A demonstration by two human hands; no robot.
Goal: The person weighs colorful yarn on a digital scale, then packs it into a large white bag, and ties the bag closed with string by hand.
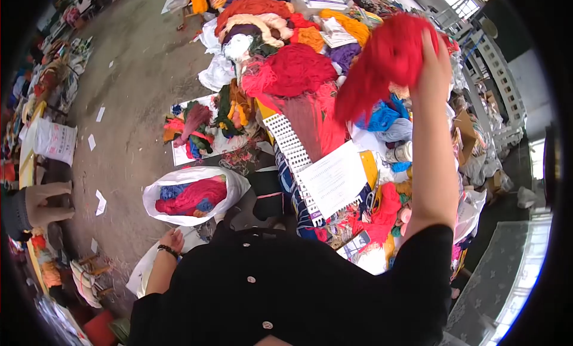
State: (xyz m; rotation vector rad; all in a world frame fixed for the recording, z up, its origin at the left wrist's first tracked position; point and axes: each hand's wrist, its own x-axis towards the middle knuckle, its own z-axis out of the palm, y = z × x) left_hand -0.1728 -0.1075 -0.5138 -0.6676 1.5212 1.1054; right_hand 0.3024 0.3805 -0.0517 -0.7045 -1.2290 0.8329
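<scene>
My right hand [434, 59] is raised over the far right part of the yarn-covered table, its fingers wrapped round a large bundle of red yarn [394, 51] that hangs down to the left. My left hand [173, 240], with a dark bracelet at the wrist, is low beside my body, near a white sack [239, 188] that holds red and blue yarn [197, 194]. Its fingers are slightly curled, with nothing visible in them. In front of me lie a printed white sheet [334, 180] and a strip card with rows of dark marks [287, 140].
Heaps of coloured yarn [298, 68] cover the table. More yarn [197, 119] lies on the floor at its left. Another person [36, 206] stands at the far left beside a table with a white sack [55, 141]. A metal frame [501, 77] is at the right.
</scene>
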